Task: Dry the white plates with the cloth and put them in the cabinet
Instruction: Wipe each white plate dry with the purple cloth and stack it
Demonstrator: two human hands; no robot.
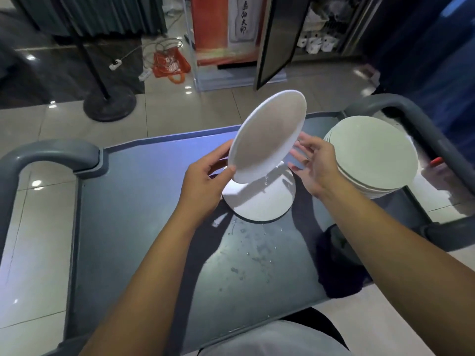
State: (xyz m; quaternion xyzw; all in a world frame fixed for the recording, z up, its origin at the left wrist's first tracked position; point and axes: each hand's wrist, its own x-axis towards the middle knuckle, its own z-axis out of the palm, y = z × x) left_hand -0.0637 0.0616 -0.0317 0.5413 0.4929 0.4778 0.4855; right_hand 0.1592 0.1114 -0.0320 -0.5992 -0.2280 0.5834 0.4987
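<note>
On the wet grey cart surface [144, 227], the left hand [205, 183] pinches the lower rim of a tilted white plate [270, 134], raised over another plate [259, 201]. The right hand [313, 165], fingers spread and relaxed, hovers beside its edge. Farther right sits a plate stack [372, 155].

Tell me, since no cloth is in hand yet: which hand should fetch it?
Right, probably. The right hand is open beside the tilted plate, while the left hand grips its rim.
</note>
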